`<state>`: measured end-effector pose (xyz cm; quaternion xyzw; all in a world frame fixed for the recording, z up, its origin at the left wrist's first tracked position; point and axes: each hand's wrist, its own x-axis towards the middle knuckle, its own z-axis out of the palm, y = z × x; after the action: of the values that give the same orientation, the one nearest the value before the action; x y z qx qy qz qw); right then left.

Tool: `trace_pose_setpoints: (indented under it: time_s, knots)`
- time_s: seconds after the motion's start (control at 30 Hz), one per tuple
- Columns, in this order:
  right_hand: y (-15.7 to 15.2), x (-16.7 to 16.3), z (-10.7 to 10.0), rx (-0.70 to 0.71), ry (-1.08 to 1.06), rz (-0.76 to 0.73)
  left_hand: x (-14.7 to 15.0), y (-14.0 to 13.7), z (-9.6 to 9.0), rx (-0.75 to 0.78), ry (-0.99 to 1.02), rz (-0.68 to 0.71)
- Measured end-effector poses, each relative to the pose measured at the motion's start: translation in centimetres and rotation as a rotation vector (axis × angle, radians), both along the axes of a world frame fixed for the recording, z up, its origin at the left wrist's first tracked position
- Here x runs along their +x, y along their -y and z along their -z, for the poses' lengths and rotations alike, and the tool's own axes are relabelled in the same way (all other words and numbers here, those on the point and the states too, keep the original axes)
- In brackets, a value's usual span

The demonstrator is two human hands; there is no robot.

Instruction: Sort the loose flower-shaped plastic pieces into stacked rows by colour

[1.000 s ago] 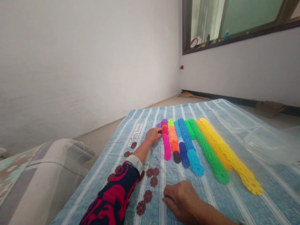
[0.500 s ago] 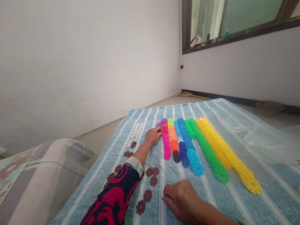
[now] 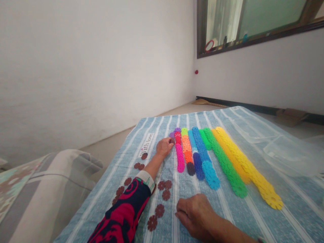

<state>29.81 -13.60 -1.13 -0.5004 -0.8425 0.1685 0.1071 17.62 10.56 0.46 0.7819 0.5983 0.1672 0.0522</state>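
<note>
My left hand (image 3: 165, 147) reaches to the far left end of the rows, its fingers closed on a brown flower-shaped disc (image 3: 172, 140). That disc is beside the purple discs (image 3: 171, 134) and the row of red and pink discs (image 3: 180, 158). Curled above the cloth nearer to me is my right hand (image 3: 196, 214); whether anything is inside its fingers is hidden. Loose brown discs (image 3: 159, 211) are scattered to its left, with more brown discs (image 3: 120, 191) beyond my left sleeve.
Overlapping rows of orange discs (image 3: 186, 145), blue discs (image 3: 201, 145), green discs (image 3: 226, 168) and yellow discs (image 3: 248, 168) cross the striped cloth (image 3: 157, 233). A clear plastic bag (image 3: 291, 155) lies at the right. Grey-striped fabric (image 3: 58, 182) is at the left.
Hardly anything differs. My left hand has shifted very slightly, and the brown disc at its fingertips shows more plainly. My right hand stays in place.
</note>
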Motion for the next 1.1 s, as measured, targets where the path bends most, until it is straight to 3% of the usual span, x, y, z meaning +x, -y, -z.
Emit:
trace_pose_setpoints:
  time_s: [0.2,0.77,0.93,1.1]
  knots:
    - [0.0,0.0,0.5,0.015,-0.002,-0.003,0.2,0.1,0.2,0.019,-0.039,-0.079]
    - [0.1,0.2,0.1,-0.007,-0.008,-0.005,-0.1,0.2,0.4,0.015,-0.011,-0.059]
    - [0.2,0.2,-0.2,-0.029,-0.018,0.016,-2.3,0.1,-0.7,0.009,-0.031,-0.08]
    - [0.2,0.2,-0.3,-0.017,-0.041,0.018,-6.9,0.0,-3.2,-0.06,-0.12,-0.202]
